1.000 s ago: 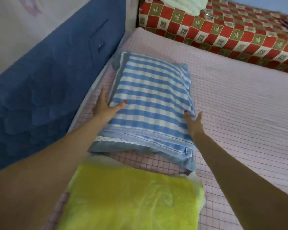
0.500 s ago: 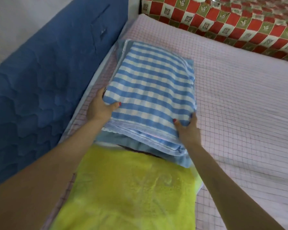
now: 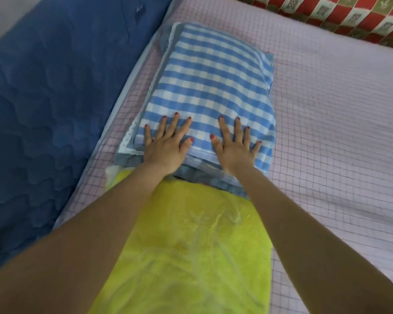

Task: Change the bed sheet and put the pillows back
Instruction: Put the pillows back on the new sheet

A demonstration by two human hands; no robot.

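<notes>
A blue-and-white checked pillow [image 3: 213, 82] lies on the pink grid-patterned sheet [image 3: 327, 121], close to the bed's left edge. My left hand [image 3: 167, 143] presses flat on the pillow's near end, fingers spread. My right hand [image 3: 235, 146] lies flat beside it on the same end, fingers also spread. A yellow-green pillow [image 3: 191, 245] lies nearer to me, its far end tucked just under the checked pillow's near edge. My forearms cross over the yellow-green pillow.
A blue quilted headboard [image 3: 43, 98] runs along the left side of the bed. A red, green and white checked blanket [image 3: 349, 14] lies at the far right edge. Open sheet spreads to the right of the pillows.
Both hands gripped the checked pillow's sides a moment ago; now they lie flat on top of its near end. The pillow sits closer to the yellow-green one, overlapping it.
</notes>
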